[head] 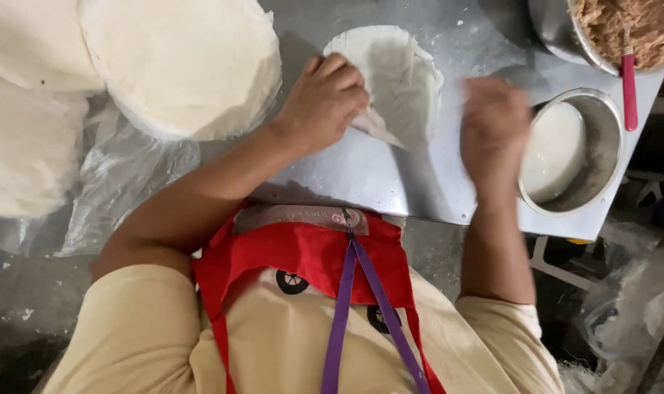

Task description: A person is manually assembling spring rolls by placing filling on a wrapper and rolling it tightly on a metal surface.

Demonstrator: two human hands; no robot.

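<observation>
The left hand (323,102) pinches the near-left edge of a thin, round white dough wrapper (401,84), partly folded on the steel surface (361,175). It looks light, soft and tearable, best held by its edge. The right hand (494,131) is blurred; its grip cannot be told.

White dough sheet (401,80); red apron (302,255) — purple strap (346,306); brown filling (631,25); pink-handled spoon (629,84).

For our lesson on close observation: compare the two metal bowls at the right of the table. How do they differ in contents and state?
The small metal bowl holds a smooth white liquid, tilted to one side; the large metal bowl holds a lumpy brown filling. The large one has a red-handled utensil resting in it; the small one has none. The small bowl shows whole; the large one is cut off by the frame. Both are round, shiny steel.
</observation>
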